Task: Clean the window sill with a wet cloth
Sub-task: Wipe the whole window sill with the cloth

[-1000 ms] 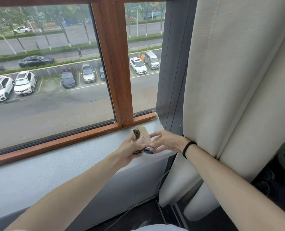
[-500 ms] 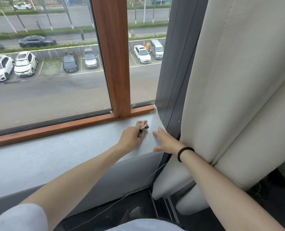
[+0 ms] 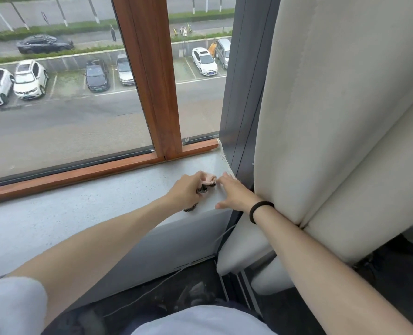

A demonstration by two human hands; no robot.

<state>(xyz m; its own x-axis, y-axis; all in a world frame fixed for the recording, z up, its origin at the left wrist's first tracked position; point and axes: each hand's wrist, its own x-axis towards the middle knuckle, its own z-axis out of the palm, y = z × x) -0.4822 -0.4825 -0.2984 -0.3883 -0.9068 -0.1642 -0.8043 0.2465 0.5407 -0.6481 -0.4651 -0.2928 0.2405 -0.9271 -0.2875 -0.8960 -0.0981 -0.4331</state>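
Observation:
A small cloth, beige with a dark patterned edge, lies bunched on the grey speckled window sill near its right end. My left hand grips the cloth, fingers curled round it, and holds it down on the sill. Most of the cloth is hidden under that hand; a dark bit shows at the sill's front edge. Just to the right, my right hand rests flat on the sill with straight fingers, a black band on its wrist.
A wooden window frame and its lower rail run behind the sill. A dark grey side panel closes off the right end. A cream curtain hangs close against my right forearm. A thin cable runs along the dark floor below.
Both hands came down from in front of the sill onto it. My left hand took the cloth alone and pressed it to the sill; my right hand let go and lay flat.

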